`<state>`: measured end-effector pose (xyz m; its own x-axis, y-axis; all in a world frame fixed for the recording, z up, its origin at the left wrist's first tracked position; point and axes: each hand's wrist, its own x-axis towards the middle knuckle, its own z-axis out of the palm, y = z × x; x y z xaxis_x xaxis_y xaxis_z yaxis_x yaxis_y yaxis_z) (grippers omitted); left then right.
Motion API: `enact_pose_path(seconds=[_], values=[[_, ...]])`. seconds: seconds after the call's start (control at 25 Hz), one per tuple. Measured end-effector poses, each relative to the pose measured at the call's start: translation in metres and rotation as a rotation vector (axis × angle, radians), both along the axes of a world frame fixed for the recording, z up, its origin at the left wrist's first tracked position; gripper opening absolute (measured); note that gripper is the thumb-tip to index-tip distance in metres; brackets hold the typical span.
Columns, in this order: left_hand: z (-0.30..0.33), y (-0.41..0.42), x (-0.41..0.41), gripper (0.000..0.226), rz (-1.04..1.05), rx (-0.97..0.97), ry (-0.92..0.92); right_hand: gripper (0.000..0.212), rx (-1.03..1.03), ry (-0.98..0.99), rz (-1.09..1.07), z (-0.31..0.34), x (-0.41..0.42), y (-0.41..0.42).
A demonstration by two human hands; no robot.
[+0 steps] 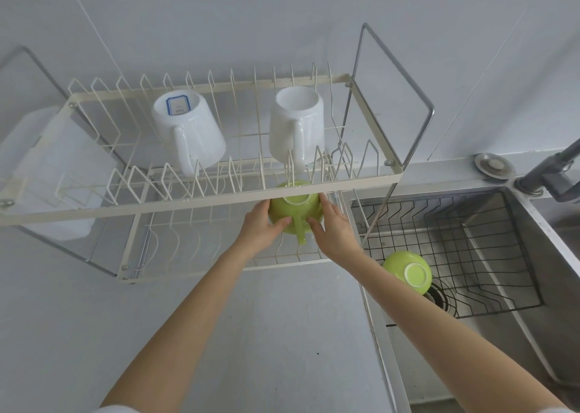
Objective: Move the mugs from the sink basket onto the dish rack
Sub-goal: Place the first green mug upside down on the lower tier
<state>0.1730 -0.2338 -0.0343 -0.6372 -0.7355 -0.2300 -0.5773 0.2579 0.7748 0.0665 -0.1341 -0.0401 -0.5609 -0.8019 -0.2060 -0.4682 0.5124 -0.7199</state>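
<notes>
A green mug sits upside down on the lower tier of the cream wire dish rack, its handle pointing toward me. My left hand grips its left side and my right hand grips its right side. The rack's top rail hides part of the mug. Two white mugs rest upside down on the upper tier. A second green mug lies bottom up in the black wire sink basket at the right.
The steel sink has a drain under the basket and a grey faucet at its far right corner. A white plastic container hangs at the rack's left end. A metal frame rises above the rack's right end. Grey countertop lies in front.
</notes>
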Motion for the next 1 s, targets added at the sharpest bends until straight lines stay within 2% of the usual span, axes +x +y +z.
enact_pose_path(seconds=[0.2,0.4,0.52,0.68,1.0], values=[[0.016,0.008,0.009,0.063,0.007,-0.086,-0.02,0.067,0.014,0.086,0.021,0.003,0.013,0.009],[0.016,0.039,0.037,0.065,-0.098,-0.39,-0.246,0.067,0.025,0.154,0.148,0.012,0.024,0.04],[0.017,0.059,0.049,0.059,-0.14,-0.569,-0.331,0.067,0.031,0.21,0.197,0.015,0.029,0.065],[0.018,0.096,0.057,0.052,-0.191,-0.584,-0.357,0.069,0.103,0.29,0.194,0.017,0.032,0.105],[0.019,0.159,0.026,0.052,-0.302,-0.617,-0.299,0.07,0.192,0.311,0.115,0.016,0.001,0.172]])
